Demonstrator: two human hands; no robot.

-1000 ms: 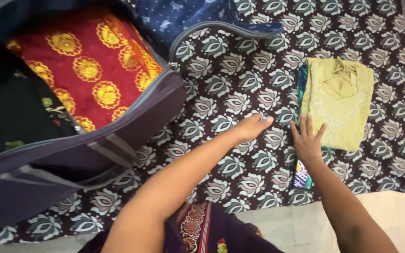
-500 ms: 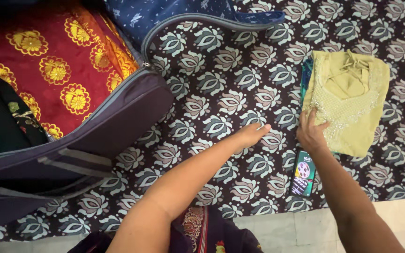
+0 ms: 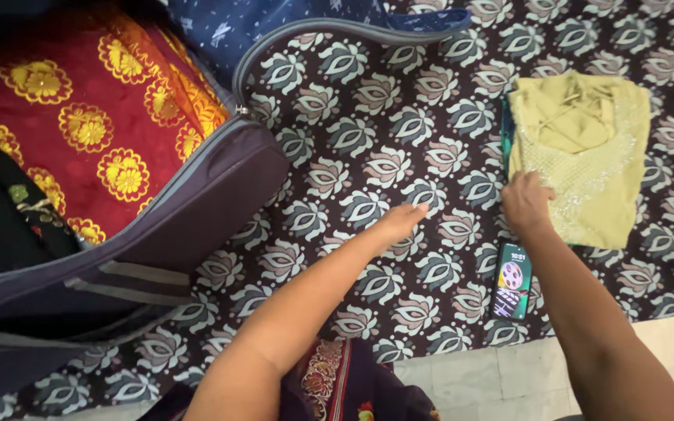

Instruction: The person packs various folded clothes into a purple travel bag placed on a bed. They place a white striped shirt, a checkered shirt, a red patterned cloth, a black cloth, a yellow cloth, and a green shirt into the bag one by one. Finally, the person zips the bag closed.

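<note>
My right hand point(image 3: 526, 204) rests on the edge of the folded green top point(image 3: 583, 152), fingers curled on the cloth. My left hand point(image 3: 399, 222) lies flat and open on the flowery sheet point(image 3: 368, 101), holding nothing. A phone point(image 3: 512, 281) lies just below the top. The open suitcase point(image 3: 157, 234) holds red cloth point(image 3: 79, 132).

folded yellow-green garment point(image 3: 587, 156) lies flat on the floral-patterned cloth point(image 3: 399, 132), neckline up, beaded trim across its front, a teal layer peeking out along its left edge. it sits well right of the open suitcase point(image 3: 157, 226).
</note>
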